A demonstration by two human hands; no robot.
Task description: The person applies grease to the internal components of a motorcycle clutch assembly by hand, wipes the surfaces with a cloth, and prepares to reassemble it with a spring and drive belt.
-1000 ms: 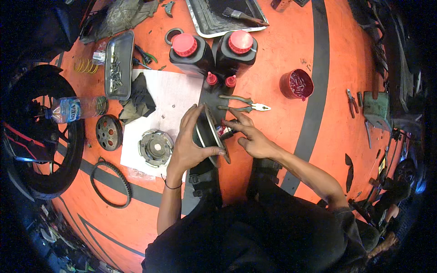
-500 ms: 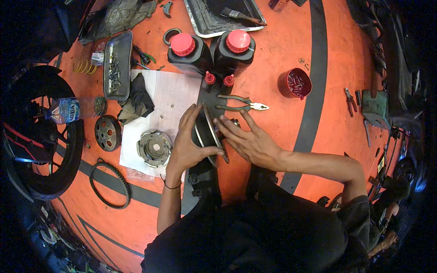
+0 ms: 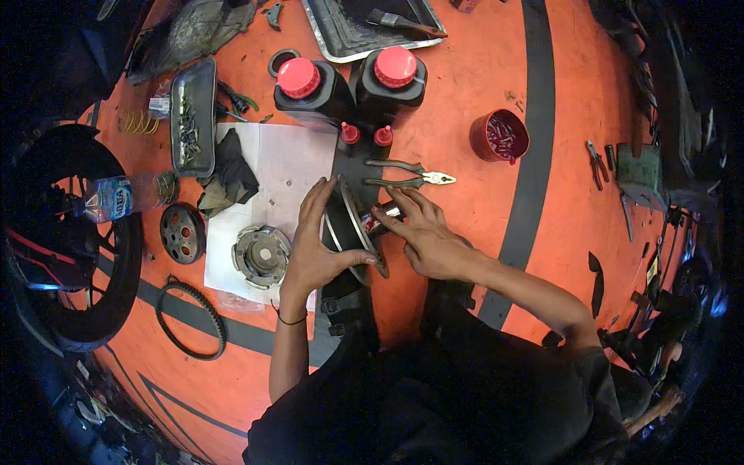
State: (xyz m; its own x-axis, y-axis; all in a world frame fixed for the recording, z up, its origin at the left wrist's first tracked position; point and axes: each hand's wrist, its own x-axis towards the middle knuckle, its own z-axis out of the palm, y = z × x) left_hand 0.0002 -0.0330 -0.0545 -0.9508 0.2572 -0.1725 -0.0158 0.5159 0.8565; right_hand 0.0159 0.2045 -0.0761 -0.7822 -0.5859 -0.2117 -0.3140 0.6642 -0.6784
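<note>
My left hand grips a dark two-disc pulley by its edge, thumb on the near rim and fingers along the far side. The pulley stands on its edge in front of me. From its right face sticks a shiny metal hub, with red grease showing beside it. My right hand is at this hub, fingers stretched out and apart, the index fingertip on or right beside the greased part. Just beyond the hands lie combination pliers. To the left, a round clutch assembly rests on white paper.
Two black bottles with red caps stand ahead. A red cup of red grease is at right. Leftward are a clutch bell, a drive belt, a dark cloth, a small parts tray and a wheel.
My right hand has drawn slightly right, off the pulley's face, and its fingers have spread, so the hub and red grease now show. The left hand keeps its hold on the pulley.
</note>
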